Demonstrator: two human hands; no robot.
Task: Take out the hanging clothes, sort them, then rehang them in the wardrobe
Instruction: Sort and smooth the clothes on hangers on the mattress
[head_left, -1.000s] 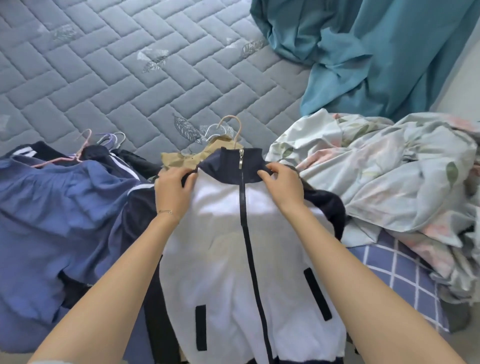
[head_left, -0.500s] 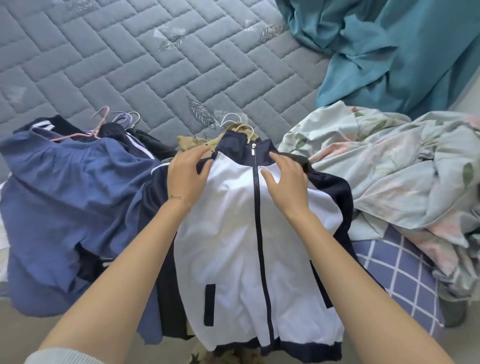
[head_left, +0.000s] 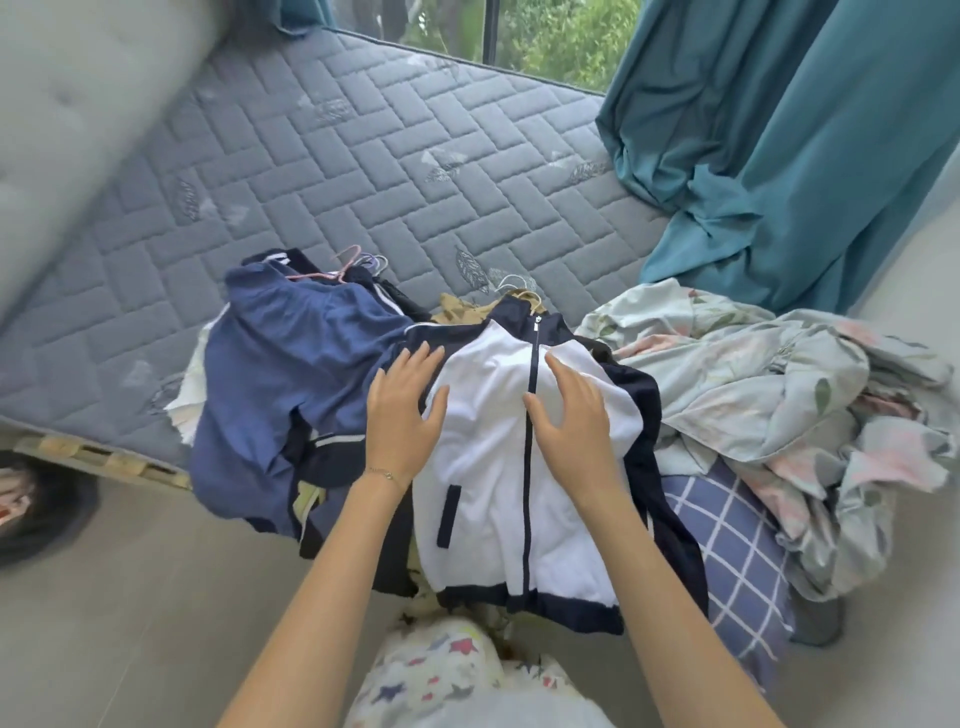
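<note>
A white zip jacket (head_left: 498, 493) with navy collar, sleeves and hem lies front-up on the near edge of the mattress (head_left: 363, 171), its hem hanging over the edge. A hanger hook (head_left: 524, 296) pokes out above its collar. My left hand (head_left: 402, 410) lies flat, fingers spread, on the jacket's left chest and shoulder. My right hand (head_left: 574, 410) lies flat to the right of the zip. To the left is a blue garment (head_left: 280, 374) on a pink hanger (head_left: 332, 270), over other dark clothes.
A crumpled floral sheet (head_left: 769, 395) and a blue checked cushion (head_left: 727, 540) lie to the right. Teal curtains (head_left: 779, 135) hang at the back right beside a window. A grey padded headboard (head_left: 67, 130) stands at the left. Pale floor (head_left: 130, 597) runs below the bed edge.
Both hands slid down from the jacket's collar to its chest and now lie flat. The view has pulled back and up, showing the window and floor.
</note>
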